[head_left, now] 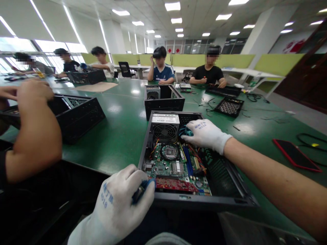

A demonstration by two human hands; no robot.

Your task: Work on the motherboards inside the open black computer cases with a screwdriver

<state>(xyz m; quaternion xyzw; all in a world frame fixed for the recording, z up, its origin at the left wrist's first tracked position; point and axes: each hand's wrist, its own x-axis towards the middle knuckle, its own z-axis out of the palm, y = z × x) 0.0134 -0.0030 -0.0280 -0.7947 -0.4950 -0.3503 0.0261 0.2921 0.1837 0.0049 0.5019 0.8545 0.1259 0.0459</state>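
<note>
An open black computer case (pixel 199 198) lies in front of me, its green motherboard (pixel 163 163) facing up. My left hand (pixel 125 200), in a white glove with blue-coated fingertips, curls round the near left edge of the case, beside the red expansion card (pixel 176 184). My right hand (pixel 205 134), gloved alike, reaches inside with bent fingers, right of the power supply (pixel 165 127); whatever its fingertips pinch is hidden. The bare CPU socket (pixel 170 152) sits below the power supply fan. Blue memory slots (pixel 188 160) and coloured cables (pixel 201 166) run down the board's right side.
Another open case (pixel 165 102) stands just behind mine on the green table (pixel 120 126). A co-worker's arm (pixel 38 126) and case (pixel 79 117) are at left. A red-edged tablet-like object (pixel 296 154), a black metal cage (pixel 229 106) and cables lie right. Several people sit across.
</note>
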